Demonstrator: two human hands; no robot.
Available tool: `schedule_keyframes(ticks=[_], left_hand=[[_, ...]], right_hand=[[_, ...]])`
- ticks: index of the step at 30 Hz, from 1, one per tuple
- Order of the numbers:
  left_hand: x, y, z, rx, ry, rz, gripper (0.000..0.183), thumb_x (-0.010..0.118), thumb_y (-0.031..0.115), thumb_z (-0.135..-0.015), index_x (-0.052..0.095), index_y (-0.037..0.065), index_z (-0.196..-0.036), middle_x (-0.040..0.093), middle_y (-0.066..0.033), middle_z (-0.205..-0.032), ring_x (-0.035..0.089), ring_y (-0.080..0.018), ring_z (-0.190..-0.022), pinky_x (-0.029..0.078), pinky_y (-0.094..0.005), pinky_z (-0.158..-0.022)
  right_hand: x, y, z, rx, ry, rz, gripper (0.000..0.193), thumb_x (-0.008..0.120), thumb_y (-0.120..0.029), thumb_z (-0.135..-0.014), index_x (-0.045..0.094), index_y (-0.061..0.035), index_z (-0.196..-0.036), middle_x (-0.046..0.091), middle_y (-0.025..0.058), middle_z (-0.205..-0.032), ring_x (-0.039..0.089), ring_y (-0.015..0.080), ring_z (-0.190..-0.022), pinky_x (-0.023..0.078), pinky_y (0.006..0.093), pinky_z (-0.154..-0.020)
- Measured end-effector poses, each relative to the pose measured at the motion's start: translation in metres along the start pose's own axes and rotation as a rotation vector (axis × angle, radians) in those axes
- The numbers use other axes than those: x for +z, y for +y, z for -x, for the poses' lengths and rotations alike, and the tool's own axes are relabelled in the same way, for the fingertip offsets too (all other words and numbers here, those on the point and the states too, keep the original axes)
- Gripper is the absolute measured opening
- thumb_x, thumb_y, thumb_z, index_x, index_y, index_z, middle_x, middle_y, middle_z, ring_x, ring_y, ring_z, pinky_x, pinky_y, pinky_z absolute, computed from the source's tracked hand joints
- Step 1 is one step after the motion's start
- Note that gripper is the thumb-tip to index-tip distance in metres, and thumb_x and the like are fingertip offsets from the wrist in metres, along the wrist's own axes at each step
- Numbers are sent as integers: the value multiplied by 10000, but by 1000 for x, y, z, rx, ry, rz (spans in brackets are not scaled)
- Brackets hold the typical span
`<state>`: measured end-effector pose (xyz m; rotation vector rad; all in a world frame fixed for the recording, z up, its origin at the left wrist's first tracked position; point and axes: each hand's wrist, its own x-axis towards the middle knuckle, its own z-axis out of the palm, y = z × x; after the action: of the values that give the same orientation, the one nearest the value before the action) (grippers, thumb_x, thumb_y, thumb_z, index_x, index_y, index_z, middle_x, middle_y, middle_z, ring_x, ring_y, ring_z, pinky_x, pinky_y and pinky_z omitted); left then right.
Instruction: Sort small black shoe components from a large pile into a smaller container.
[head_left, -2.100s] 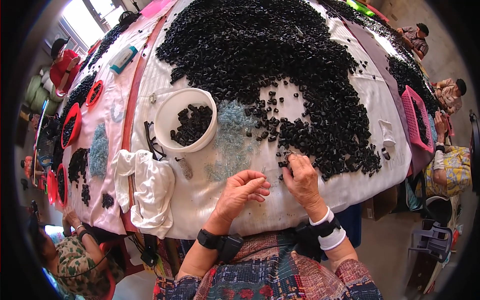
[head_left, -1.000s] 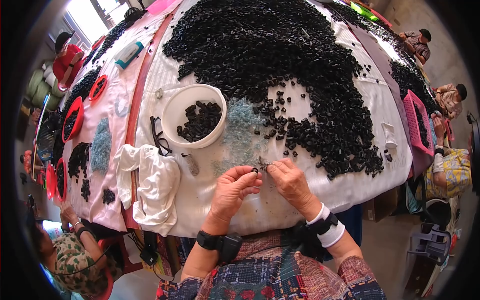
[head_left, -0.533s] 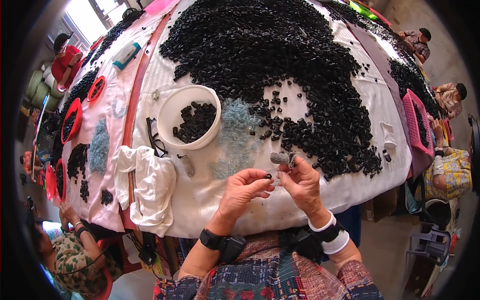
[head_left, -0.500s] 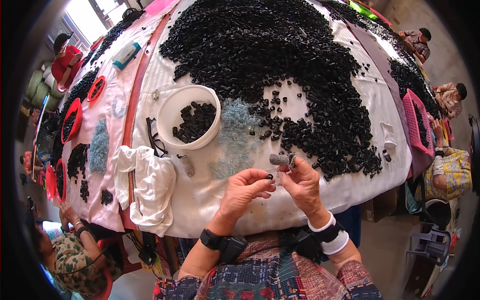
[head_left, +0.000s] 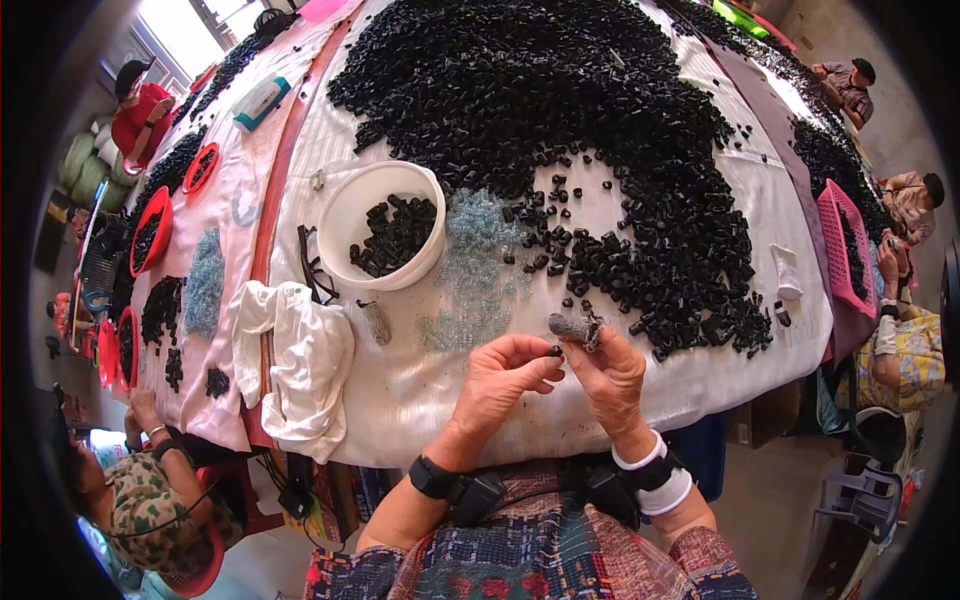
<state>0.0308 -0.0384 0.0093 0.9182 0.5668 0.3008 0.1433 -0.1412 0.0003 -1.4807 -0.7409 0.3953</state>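
My left hand (head_left: 500,388) pinches a small black plastic piece (head_left: 553,351) between thumb and forefinger. Close against it, my right hand (head_left: 610,385) is closed, its thumb tip meeting the piece; anything tiny in that pinch is hidden. A fuzzy grey tube (head_left: 573,326) with frayed threads sits at the right forefinger, and whether it is worn or held I cannot tell. Just beyond my hands lies a scatter of small, clear bluish pieces (head_left: 478,265). A huge heap of black plastic pieces (head_left: 520,90) covers the far table. More black pieces (head_left: 395,235) lie inside a white tub (head_left: 332,225).
The white-covered table (head_left: 400,420) carries a crumpled white cloth (head_left: 295,375), another fuzzy grey tube (head_left: 376,325), a black strap (head_left: 312,265) and a white packet (head_left: 786,272). A pink basket (head_left: 845,245) stands at its right edge. Several people sit around neighbouring tables.
My hands have drawn together, bringing the black piece against the right fingertips. The grey tube has tilted with the right hand. The whole view has shifted slightly.
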Motion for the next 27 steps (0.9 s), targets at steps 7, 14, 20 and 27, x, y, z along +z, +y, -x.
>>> schedule_keyframes(ticks=[7,14,20,27], left_hand=[[-2,-5,-2,-10,18,-29,178,660,45,-825,611,-15,-986,667,-102,-900,662,-171,-791,550,-259,-647],[-4,-4,-2,25,29,-56,173,668,46,-818,618,-11,-974,669,-92,-886,661,-163,-789,548,-260,-649],[-5,-4,-1,26,7,0,181,675,52,-815,616,-9,-975,669,-96,-886,662,-163,-785,550,-260,-648],[-9,-5,-1,18,20,29,186,666,40,-817,606,-10,-986,668,-112,-906,659,-165,-788,552,-264,-650]], right_hand=[[-3,4,4,-43,4,50,114,665,22,-776,631,-29,-872,626,35,-735,577,88,-637,455,230,-555],[-5,-2,5,-228,-49,335,137,664,39,-758,633,-17,-879,633,74,-787,585,143,-623,467,250,-552],[-1,-12,7,-221,32,266,225,629,82,-752,634,0,-962,637,105,-834,589,171,-625,479,262,-561],[-23,-4,-2,-285,61,379,258,591,97,-776,616,-6,-1011,647,94,-864,604,144,-654,474,251,-560]])
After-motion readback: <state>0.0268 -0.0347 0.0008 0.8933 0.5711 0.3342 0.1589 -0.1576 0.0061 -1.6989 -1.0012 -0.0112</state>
